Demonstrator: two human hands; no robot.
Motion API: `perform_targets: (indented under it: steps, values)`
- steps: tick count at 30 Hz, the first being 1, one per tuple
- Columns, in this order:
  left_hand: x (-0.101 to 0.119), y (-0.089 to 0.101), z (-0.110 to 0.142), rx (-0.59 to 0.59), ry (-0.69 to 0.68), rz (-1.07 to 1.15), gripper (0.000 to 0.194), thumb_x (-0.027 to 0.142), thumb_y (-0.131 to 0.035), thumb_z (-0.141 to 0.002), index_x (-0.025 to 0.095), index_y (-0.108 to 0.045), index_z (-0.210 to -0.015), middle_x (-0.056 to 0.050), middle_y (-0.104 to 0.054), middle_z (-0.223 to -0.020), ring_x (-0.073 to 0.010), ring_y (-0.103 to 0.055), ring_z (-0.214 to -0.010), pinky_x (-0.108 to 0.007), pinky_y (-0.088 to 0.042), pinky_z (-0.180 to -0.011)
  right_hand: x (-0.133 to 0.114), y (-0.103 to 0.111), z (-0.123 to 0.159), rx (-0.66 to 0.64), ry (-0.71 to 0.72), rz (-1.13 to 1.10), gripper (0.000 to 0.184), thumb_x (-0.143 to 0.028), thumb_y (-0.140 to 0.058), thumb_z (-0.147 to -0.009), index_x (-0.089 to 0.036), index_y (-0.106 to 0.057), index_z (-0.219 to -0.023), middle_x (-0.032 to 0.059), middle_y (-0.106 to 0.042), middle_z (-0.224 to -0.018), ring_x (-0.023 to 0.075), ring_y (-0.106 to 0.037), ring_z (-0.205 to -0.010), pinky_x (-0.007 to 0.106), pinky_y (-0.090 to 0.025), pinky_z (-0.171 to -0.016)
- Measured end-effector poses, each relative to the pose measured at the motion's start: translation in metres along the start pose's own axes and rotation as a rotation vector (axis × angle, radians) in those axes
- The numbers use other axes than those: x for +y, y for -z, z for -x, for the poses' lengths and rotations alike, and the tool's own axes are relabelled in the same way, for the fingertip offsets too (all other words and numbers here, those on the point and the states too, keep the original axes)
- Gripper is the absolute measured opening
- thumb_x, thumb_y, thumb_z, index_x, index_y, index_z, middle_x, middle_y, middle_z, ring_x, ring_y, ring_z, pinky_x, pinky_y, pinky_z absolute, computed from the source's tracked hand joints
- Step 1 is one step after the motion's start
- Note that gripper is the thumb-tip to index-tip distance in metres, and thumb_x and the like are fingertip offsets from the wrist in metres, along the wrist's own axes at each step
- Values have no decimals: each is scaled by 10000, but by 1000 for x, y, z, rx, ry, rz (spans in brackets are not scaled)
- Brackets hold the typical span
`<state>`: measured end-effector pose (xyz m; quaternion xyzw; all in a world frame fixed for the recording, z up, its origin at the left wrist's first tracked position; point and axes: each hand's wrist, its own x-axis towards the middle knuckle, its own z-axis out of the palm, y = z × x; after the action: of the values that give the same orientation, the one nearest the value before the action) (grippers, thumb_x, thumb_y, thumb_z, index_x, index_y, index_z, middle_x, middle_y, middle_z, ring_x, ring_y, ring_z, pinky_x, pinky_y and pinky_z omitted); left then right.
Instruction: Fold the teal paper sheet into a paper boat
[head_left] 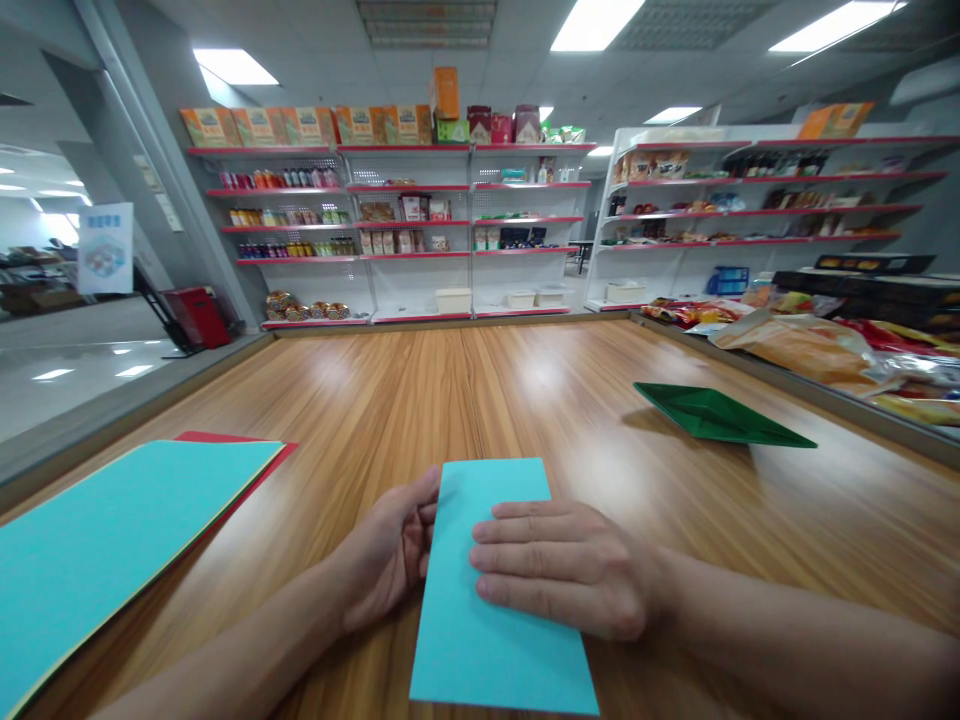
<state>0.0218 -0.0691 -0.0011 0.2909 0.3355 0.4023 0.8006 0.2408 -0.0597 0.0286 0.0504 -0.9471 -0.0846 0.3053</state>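
A light-blue sheet of paper [510, 645], narrow and seemingly folded, lies in front of me on the wooden table. My right hand [562, 565] rests flat across its middle, fingers stretched out and pointing left. Along the paper's left edge, my left hand [394, 550] has its fingers curled against the side, with the fingertips partly hidden by the sheet. Its thumb reaches the upper left corner. To the right, a folded green paper shape [724, 415] with raised creases sits on the tabletop.
A stack of coloured sheets [135, 540], blue on top with yellow and red edges below, lies at the left. Raised rims border the wooden table [390, 390]. Packaged snacks [810, 350] lie beyond the right rim. Stocked shelves [405, 220] stand behind.
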Motion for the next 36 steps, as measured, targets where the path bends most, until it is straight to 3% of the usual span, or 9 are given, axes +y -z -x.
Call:
perform_targets:
  steps: [3, 10, 16, 21, 25, 29, 31, 33, 36]
  values:
    - [-3, -1, 4, -122, 39, -7, 273, 290, -637, -854, 57, -656, -995, -120, -692, -798, -174, -652, -654, -273, -526, -654, 2, 3, 4, 28, -44, 40, 332, -114, -347, -970, -17, -644, -1083, 161, -667, -1139, 238, -543, -1195, 394, -460, -1032]
    - [-7, -2, 4, -252, -3, -67, 270, 252, -700, -816, 92, -668, -1032, -138, -704, -871, -184, -669, -699, -282, -518, -663, 4, 0, 7, 7, -73, 39, 313, -129, -355, -977, -54, -631, -1105, 144, -671, -1140, 204, -552, -1187, 373, -471, -1019]
    - [-10, 0, 2, -172, -125, -158, 369, 335, -798, -712, 92, -692, -969, -138, -713, -868, -200, -669, -699, -284, -506, -644, 20, -7, 18, 16, -94, -46, 300, -135, -371, -973, -55, -622, -1116, 149, -681, -1117, 200, -593, -1136, 386, -484, -996]
    - [-2, -3, 3, -117, -120, -209, 341, 286, -808, -687, 81, -693, -934, -134, -719, -844, -230, -680, -734, -319, -522, -690, 32, -14, 30, 150, -188, -4, 265, -128, -452, -936, -119, -615, -1145, 113, -706, -1070, 197, -625, -1088, 390, -507, -962]
    - [3, 0, 6, -114, -39, -184, 279, 256, -758, -739, 96, -652, -941, -101, -718, -776, -175, -676, -601, -229, -519, -543, 31, -15, 31, 209, -226, 35, 284, -97, -481, -902, -125, -612, -1154, 107, -720, -1027, 203, -646, -1048, 378, -545, -898]
    - [3, 13, 7, -295, 238, -190, 287, 387, -638, -833, 105, -585, -825, -86, -673, -549, -186, -621, -375, -166, -391, -291, 27, -12, 30, 268, -313, 89, 284, -77, -487, -892, -131, -624, -1134, 126, -709, -1046, 192, -657, -1016, 377, -543, -890]
    - [2, 17, 7, -336, 270, -203, 319, 409, -599, -857, 104, -570, -770, -81, -650, -494, -179, -598, -337, -160, -375, -270, 26, -12, 30, 290, -342, 94, 284, -96, -487, -899, -171, -627, -1134, 107, -702, -1069, 192, -648, -1032, 398, -528, -911]
    - [-1, 17, 7, -297, 191, -248, 327, 422, -605, -853, 109, -569, -764, -56, -632, -464, -146, -551, -291, -152, -358, -257, 25, -14, 29, 335, -427, 115, 287, -147, -510, -901, -209, -620, -1158, 106, -651, -1182, 224, -583, -1137, 447, -489, -959]
    - [-4, 10, 8, -187, 20, -378, 390, 502, -634, -811, 130, -552, -728, -19, -592, -422, -98, -468, -247, -135, -299, -241, 25, -23, 28, 530, -752, 34, 407, -304, -582, -879, -202, -541, -1271, 136, -572, -1283, 265, -542, -1169, 456, -482, -956]
